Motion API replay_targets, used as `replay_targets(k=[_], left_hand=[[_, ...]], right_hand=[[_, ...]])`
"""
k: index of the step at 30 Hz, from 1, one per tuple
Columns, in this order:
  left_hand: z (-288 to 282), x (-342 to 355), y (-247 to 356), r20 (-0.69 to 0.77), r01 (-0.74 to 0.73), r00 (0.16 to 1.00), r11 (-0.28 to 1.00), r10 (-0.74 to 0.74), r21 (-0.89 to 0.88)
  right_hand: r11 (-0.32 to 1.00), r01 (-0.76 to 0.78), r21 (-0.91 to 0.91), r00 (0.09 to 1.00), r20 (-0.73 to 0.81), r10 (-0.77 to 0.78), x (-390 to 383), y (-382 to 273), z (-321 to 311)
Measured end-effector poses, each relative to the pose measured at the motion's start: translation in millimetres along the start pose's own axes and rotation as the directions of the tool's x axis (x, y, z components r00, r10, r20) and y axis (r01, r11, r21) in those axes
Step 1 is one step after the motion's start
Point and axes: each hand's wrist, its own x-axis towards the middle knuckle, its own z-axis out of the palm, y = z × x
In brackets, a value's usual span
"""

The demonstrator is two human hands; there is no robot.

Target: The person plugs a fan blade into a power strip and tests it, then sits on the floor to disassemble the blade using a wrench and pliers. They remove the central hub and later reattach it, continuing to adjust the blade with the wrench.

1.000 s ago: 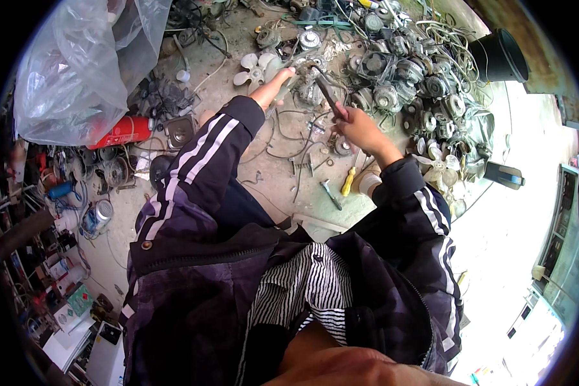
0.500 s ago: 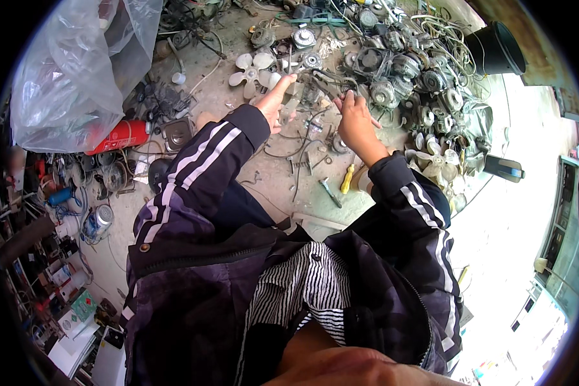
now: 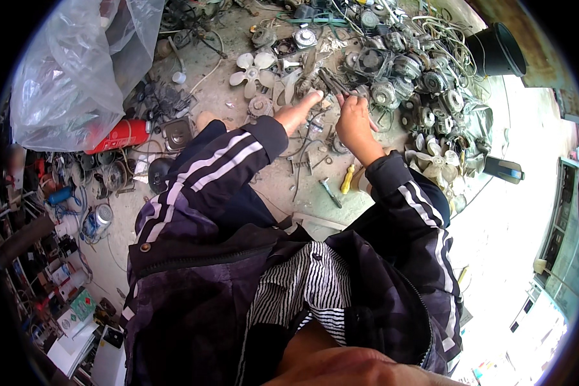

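My right hand [image 3: 356, 125] is closed around a dark two-armed tool that looks like pliers [image 3: 333, 83], pointing away to the upper left. My left hand [image 3: 294, 114] is beside it, thumb stretched toward the tool; its other fingers are hidden, so whether it holds anything does not show. Just beyond the hands are dusty metal parts and wires on the floor. A pale fan blade [image 3: 252, 74] with several petals and a small round motor [image 3: 260, 105] lie left of my left hand. Nearer me rest a yellow-handled screwdriver [image 3: 347, 179] and a hammer-like tool [image 3: 330, 192].
A big heap of motors [image 3: 405, 66] and cables spreads at the far right, by a black bucket [image 3: 497, 50]. More fan blades [image 3: 437, 161] lie right of my arm. At left are a clear plastic bag [image 3: 71, 77], a red cylinder [image 3: 123, 136] and cluttered parts.
My left hand has moved right and slightly nearer me, toward my right hand, uncovering the small motor by the fan blade. My right hand has barely shifted, and the dark tool shows more plainly.
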Motion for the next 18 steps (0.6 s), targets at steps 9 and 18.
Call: replay_targets(k=[9,18], left_hand=[[24,-11,10,-0.132,-0.075,0.988,0.996,0.080,0.043],[24,-33,33,0.016,0.146,0.989,0.963,-0.146,-0.226]], right_hand=[[0.995,-0.096,0.010,0.978,-0.186,0.097,5,2,20],[0.976,-0.116,-0.184,0.990,0.056,0.128,16,-6,-24]])
